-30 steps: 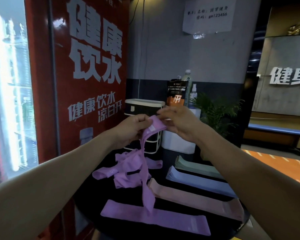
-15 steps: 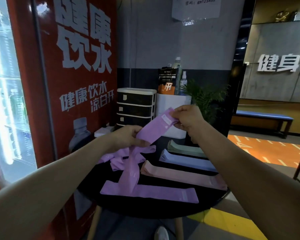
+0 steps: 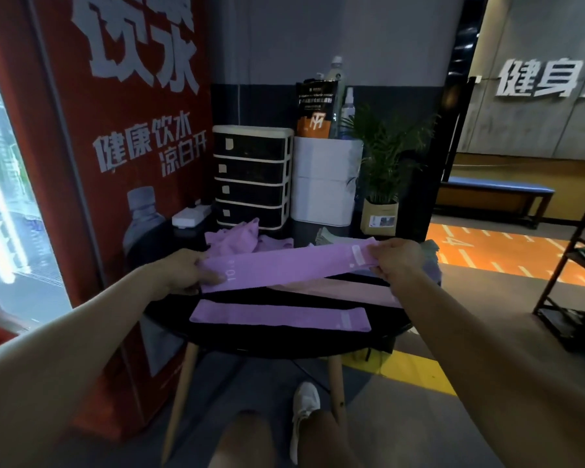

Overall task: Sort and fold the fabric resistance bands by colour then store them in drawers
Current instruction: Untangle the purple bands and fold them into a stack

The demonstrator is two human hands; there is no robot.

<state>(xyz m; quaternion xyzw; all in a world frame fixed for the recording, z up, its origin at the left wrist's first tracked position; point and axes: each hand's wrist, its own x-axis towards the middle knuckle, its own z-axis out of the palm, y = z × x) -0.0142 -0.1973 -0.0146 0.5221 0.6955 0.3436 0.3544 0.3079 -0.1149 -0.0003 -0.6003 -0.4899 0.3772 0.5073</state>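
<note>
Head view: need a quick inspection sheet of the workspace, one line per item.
Surface: round black table on pale wooden legs.
Job's things: purple band held stretched flat above the table; second purple band lies flat near the front edge; pink band lies behind it; loose purple pile at the back; drawer unit, drawers shut.
Clutter: white power strip on the table's back left.
Grippers: left hand pinches one end of the held band, right hand the other.
Cables: nothing seen.
Surroundings: red vending machine at left, potted plant, blue bench, dark shelf rack at right.
</note>
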